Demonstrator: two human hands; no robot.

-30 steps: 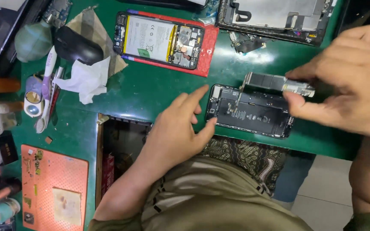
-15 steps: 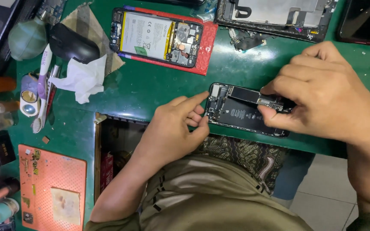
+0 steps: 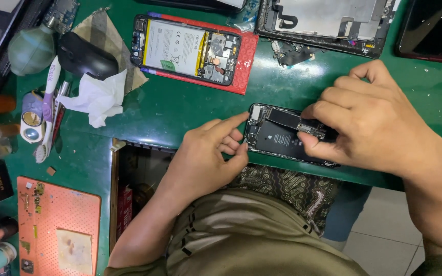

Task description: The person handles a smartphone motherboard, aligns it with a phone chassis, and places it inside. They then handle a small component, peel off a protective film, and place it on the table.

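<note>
A green table (image 3: 180, 115) carries everything. Near its front edge lies an opened black phone (image 3: 282, 137). Farther back an open phone with a white battery (image 3: 188, 48) rests on a red mat (image 3: 241, 64), beside a stripped metal frame (image 3: 328, 20). At left lie a crumpled white tissue (image 3: 98, 97), a black mouse (image 3: 85, 59), a green blower bulb (image 3: 30, 48), what may be a toothbrush (image 3: 47, 112), and an orange mat (image 3: 57, 230).

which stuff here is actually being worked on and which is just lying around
In use:
- opened dark phone at the table edge
- long board part pinched by the right hand
- left hand steadying the phone's end

Lying about:
- opened phone on red mat
- crumpled tissue
- black mouse
- green air blower
- orange mat
</note>
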